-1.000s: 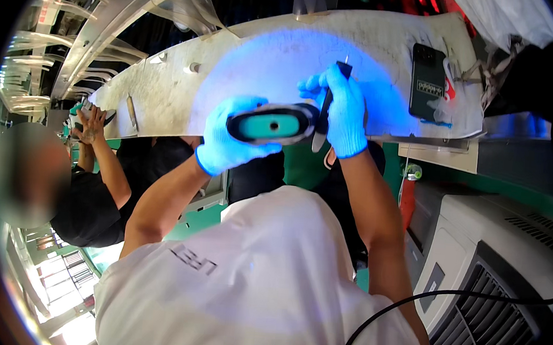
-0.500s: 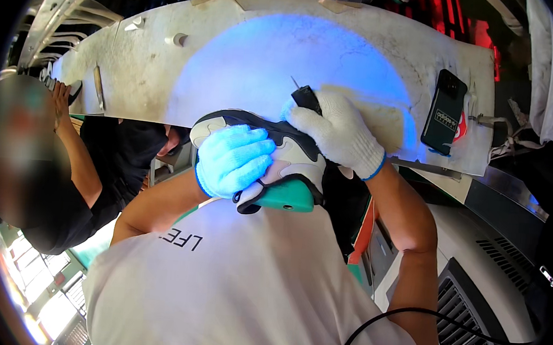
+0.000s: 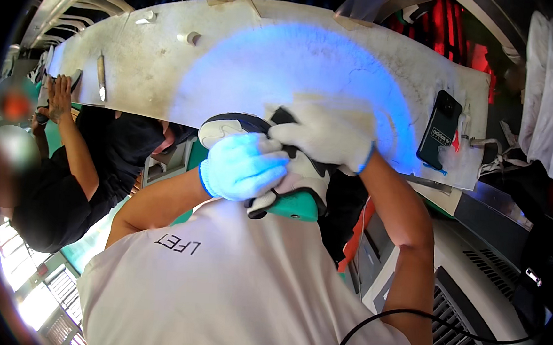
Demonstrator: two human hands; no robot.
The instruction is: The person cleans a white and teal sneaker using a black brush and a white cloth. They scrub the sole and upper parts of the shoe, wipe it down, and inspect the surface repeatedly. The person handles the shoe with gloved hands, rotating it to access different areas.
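Observation:
A white, grey and black shoe (image 3: pixel 305 173) with a green shoe last (image 3: pixel 293 206) in its opening is held at the table's near edge, against my shirt. My gloved left hand (image 3: pixel 245 165), tinted blue by a strong light, is wrapped over its side. In my gloved right hand (image 3: pixel 327 136) is a black-handled tool (image 3: pixel 283 116), gripped just above the shoe's upper. The right fingers come close to the left ones over the shoe. The tool's thin metal tip is hidden now.
On the pale worktable (image 3: pixel 149 67) lie a knife-like tool (image 3: pixel 101 78), a small white cylinder (image 3: pixel 188 38) and a dark phone (image 3: pixel 442 129). A co-worker's hand (image 3: pixel 59 98) is at the left end. A black cable (image 3: pixel 401 312) runs past my right arm.
My right hand has moved left and turned, bringing the tool over the shoe beside my left hand. The tool's tip, visible before, is now hidden. The view has shifted slightly.

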